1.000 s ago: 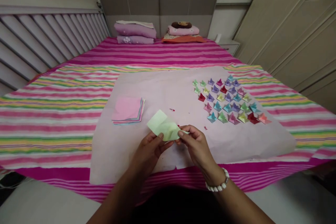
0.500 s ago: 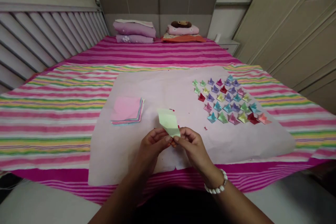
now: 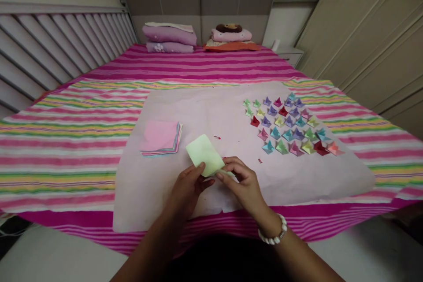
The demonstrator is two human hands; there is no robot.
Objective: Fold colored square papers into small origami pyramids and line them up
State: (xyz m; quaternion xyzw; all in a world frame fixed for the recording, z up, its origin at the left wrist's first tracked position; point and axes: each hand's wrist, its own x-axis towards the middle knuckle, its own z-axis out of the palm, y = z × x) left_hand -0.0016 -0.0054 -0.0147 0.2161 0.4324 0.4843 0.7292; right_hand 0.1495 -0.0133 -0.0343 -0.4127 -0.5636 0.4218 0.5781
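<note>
A pale green sheet of origami paper (image 3: 204, 154) is held between both hands above the large pale paper sheet (image 3: 198, 110). My left hand (image 3: 189, 186) is closed on its lower left part, thumb on top. At the lower right edge, my right hand (image 3: 240, 181) pinches the paper between thumb and fingers, where a narrow strip of it is bent. To the left lies a stack of square coloured papers (image 3: 160, 136), pink on top. Several folded paper pieces (image 3: 289, 123) in many colours stand in rows on the right.
Tiny red scraps (image 3: 260, 161) lie on the sheet near my right hand. Beneath is a bed with a striped cover (image 3: 66, 141). Folded purple bedding (image 3: 170, 37) and a pink pile (image 3: 231, 36) rest by the headboard. A slatted rail (image 3: 66, 39) runs along the left.
The green paper has turned and tilted left, showing more of its flat face. My left thumb has moved up onto it, and the hands are slightly farther apart.
</note>
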